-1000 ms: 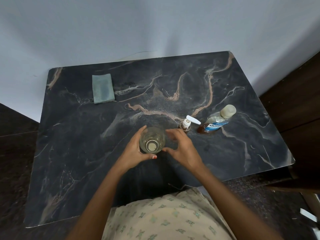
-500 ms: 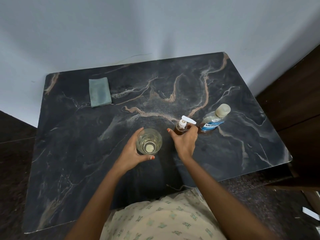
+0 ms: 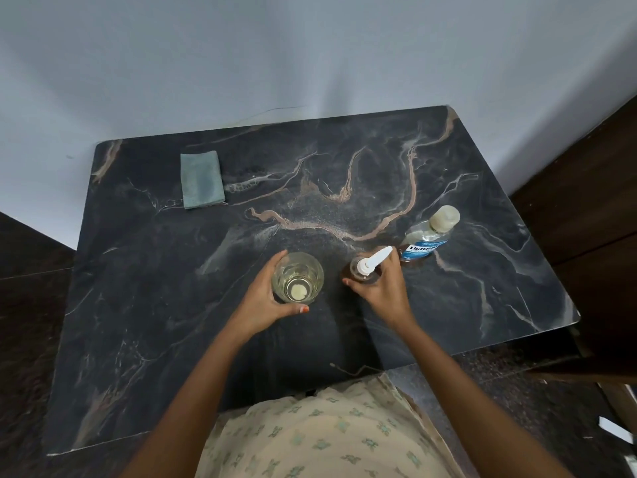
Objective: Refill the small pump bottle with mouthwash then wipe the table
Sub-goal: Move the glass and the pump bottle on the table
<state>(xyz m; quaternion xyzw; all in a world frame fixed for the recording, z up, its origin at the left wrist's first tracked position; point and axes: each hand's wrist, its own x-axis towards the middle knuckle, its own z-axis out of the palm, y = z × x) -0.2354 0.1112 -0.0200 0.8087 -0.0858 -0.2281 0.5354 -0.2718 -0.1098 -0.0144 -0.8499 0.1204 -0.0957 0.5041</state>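
One pump bottle now closer, in grip of right hand; one glass, seemingly part-full, in left hand.

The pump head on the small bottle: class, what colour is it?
White. The pump head shows best in the head view, above the right hand.

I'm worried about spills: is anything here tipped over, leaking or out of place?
Nothing stands out. The glass, pump bottle and capped mouthwash bottle stand upright, the cloth lies folded at the far left, and no puddle shows on the table.
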